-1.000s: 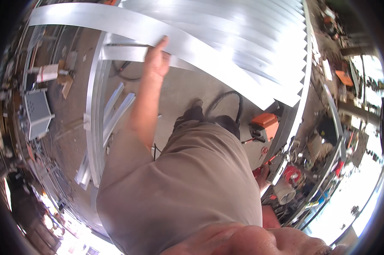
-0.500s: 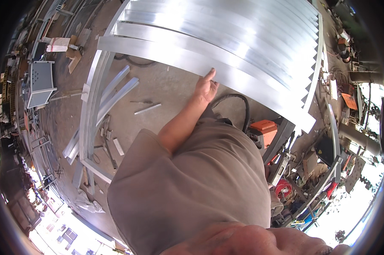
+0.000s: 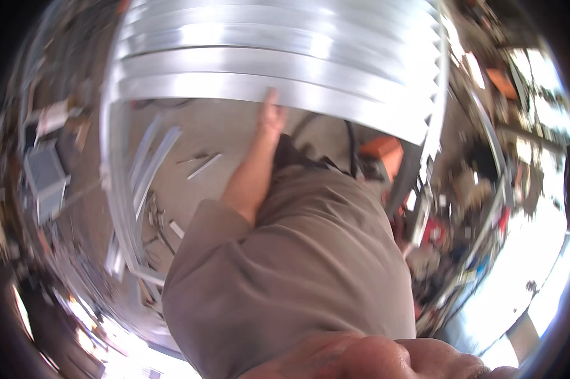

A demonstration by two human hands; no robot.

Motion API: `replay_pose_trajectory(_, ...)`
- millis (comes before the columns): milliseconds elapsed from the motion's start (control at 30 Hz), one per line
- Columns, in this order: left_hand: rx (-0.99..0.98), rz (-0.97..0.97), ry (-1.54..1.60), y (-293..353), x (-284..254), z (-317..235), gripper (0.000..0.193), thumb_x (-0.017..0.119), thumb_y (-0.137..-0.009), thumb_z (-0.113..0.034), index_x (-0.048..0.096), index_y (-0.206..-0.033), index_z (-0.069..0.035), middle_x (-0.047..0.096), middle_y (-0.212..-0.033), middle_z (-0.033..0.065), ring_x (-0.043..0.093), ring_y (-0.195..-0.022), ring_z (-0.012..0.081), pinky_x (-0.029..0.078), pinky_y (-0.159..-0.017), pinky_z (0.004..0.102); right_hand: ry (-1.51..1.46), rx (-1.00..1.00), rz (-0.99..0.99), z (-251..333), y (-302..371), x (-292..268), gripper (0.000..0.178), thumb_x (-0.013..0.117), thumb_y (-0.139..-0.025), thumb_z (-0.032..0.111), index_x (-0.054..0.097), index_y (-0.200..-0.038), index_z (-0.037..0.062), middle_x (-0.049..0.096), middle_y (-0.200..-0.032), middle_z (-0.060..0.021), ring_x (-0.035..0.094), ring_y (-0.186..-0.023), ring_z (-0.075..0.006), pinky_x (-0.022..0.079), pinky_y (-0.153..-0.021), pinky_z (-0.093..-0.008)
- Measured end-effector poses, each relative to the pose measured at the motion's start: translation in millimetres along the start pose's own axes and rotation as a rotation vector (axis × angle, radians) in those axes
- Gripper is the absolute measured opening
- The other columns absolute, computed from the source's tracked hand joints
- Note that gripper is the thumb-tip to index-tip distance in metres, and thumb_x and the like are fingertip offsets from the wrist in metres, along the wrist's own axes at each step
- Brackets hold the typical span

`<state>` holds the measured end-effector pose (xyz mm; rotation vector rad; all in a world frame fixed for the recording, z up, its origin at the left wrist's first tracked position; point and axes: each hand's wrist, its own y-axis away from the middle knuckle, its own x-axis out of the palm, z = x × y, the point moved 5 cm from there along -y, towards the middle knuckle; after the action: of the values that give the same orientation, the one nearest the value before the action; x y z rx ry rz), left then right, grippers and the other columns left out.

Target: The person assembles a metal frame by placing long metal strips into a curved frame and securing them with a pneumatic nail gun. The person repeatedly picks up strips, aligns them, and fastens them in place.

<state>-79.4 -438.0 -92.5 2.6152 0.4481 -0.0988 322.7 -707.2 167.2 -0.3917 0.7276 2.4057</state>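
My left hand (image 3: 272, 117) is closed on the near edge of a shiny silver metal slat (image 3: 234, 86). The thumb lies over its top face, and the fingers curl below, partly hidden. This slat is nearest me in a row of overlapping slats (image 3: 247, 38) between the side rails of a metal frame (image 3: 112, 158). Along the right side, the slat ends make a sawtooth line. At the right edge of my shirt shows a blurred skin-coloured sliver, perhaps part of my right hand; its fingers cannot be made out.
Loose metal bars (image 3: 152, 158) and a thin strip (image 3: 204, 166) lie on the floor inside the frame. An orange box (image 3: 384, 153) and a dark hose (image 3: 352, 142) are right of my body. Cluttered tools crowd the right; a grey metal cabinet (image 3: 45, 180) stands left.
The near slat lay askew, its ends jutting past the frame; now it runs in line with the others between the rails. My view has turned, blurring the surroundings. My left hand keeps its hold.
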Motion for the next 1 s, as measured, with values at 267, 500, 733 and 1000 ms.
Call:
replay_pose_trajectory(267,-0.376,0.105,1.107,-18.4,25.2,9.8,0.044,0.065,-0.106,-0.026,0.055,-0.142,-0.003,0.065,-0.141,0.0084,0.060,-0.131,0.0256,0.049,-0.116,0.0414,-0.017,0.052,-0.018,-2.7,9.5,-0.8,0.037,0.069,-0.098,0.008,0.059,-0.133,0.0008,0.057,-0.071,-0.0002,0.053,-0.052,-0.0091,0.041,-0.048,-0.0251)
replay_pose_trajectory(500,-0.638,0.283,0.609,5.4,8.3,0.6,0.051,0.073,-0.101,-0.036,0.057,-0.140,-0.006,0.054,-0.151,0.0088,0.059,-0.130,0.0284,0.049,-0.113,0.0468,0.172,-0.092,-0.045,-10.0,-2.6,1.1,0.053,0.070,-0.092,0.004,0.055,-0.143,0.0010,0.064,-0.108,-0.0086,0.064,-0.090,-0.0152,0.050,-0.079,-0.0311)
replay_pose_trajectory(733,0.916,0.112,-1.248,3.0,-19.4,-126.7,0.085,0.089,-0.080,-0.042,0.052,-0.150,-0.010,0.054,-0.148,0.0161,0.052,-0.135,0.0364,0.040,-0.114,0.0518,0.132,-0.089,-0.004,-2.2,-22.8,1.1,0.074,0.075,-0.088,0.005,0.044,-0.155,0.0009,0.073,-0.115,-0.0125,0.073,-0.099,-0.0196,0.059,-0.089,-0.0336)
replay_pose_trajectory(1000,0.587,0.476,-1.610,-9.6,-18.9,-131.5,0.099,0.094,-0.069,-0.048,0.050,-0.152,-0.018,0.051,-0.147,0.0128,0.047,-0.139,0.0332,0.030,-0.118,0.0524,0.241,-0.356,-0.074,36.7,-39.8,24.0,0.075,0.085,-0.088,0.015,0.048,-0.152,-0.0001,0.075,-0.123,-0.0164,0.077,-0.105,-0.0240,0.060,-0.090,-0.0335)
